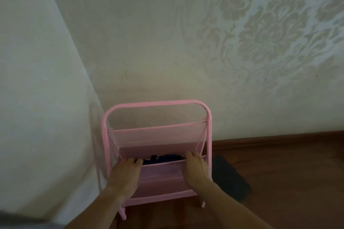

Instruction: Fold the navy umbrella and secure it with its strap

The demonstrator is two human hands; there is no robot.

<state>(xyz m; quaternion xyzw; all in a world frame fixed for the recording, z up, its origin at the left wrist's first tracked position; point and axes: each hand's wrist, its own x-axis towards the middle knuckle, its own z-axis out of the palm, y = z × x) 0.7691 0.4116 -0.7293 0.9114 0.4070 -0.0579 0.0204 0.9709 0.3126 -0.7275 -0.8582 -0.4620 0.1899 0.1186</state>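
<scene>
Lower centre of the frame: left hand (125, 174) and right hand (196, 170) reach into the pink mesh rack (158, 135), fingers curled around the navy umbrella (163, 159); no writing is legible.

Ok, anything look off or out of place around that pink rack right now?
Nothing damaged or spilled. The pink rack stands upright against the wall. Both hands, left and right, reach over its front mesh pocket, where the navy umbrella lies. A dark flat thing lies on the floor beside it.
</scene>
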